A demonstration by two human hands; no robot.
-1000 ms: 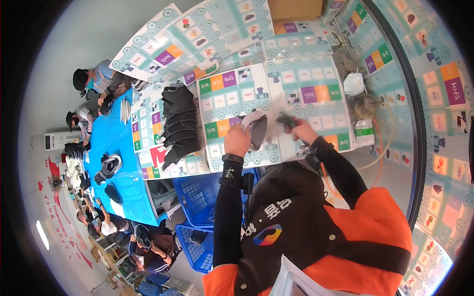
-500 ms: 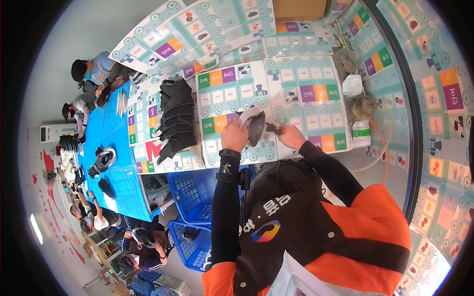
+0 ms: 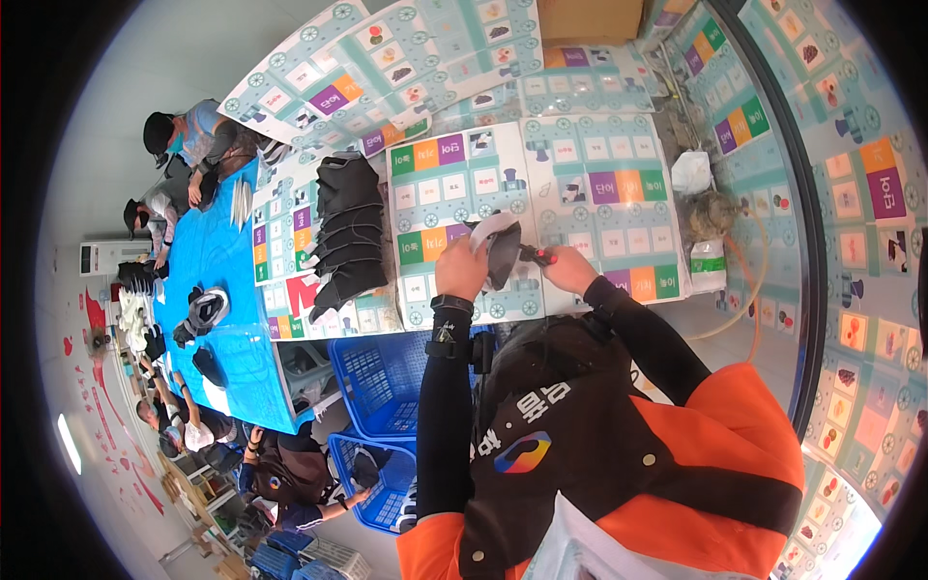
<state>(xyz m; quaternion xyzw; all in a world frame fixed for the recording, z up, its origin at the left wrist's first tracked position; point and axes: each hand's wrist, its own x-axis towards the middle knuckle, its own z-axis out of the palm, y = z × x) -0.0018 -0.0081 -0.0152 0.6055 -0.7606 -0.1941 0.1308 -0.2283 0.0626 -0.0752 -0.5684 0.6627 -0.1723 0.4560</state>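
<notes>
My left hand (image 3: 462,269) is closed on the edge of a dark grey cloth cap (image 3: 502,257) with a light grey curved band, held just above the covered table. In my right hand (image 3: 570,272) is a small pair of black-and-red snips (image 3: 537,255). The tips of the snips point at the right side of the cap, close to it; whether they touch cannot be made out. Left of my hands, a row of nested black caps (image 3: 348,232) lies on the table.
The table wears printed sheets (image 3: 599,145). Blue plastic baskets (image 3: 372,372) stand below its left front edge, one with a person's hand (image 3: 360,496) at it. Further left is a blue-covered table (image 3: 208,261) with people around it. A white bag (image 3: 691,171) sits at right.
The cap has tilted slightly in my left hand, and the snips have shifted little beside it. At lower left, another person has bent over and reached a hand to the lower blue basket.
</notes>
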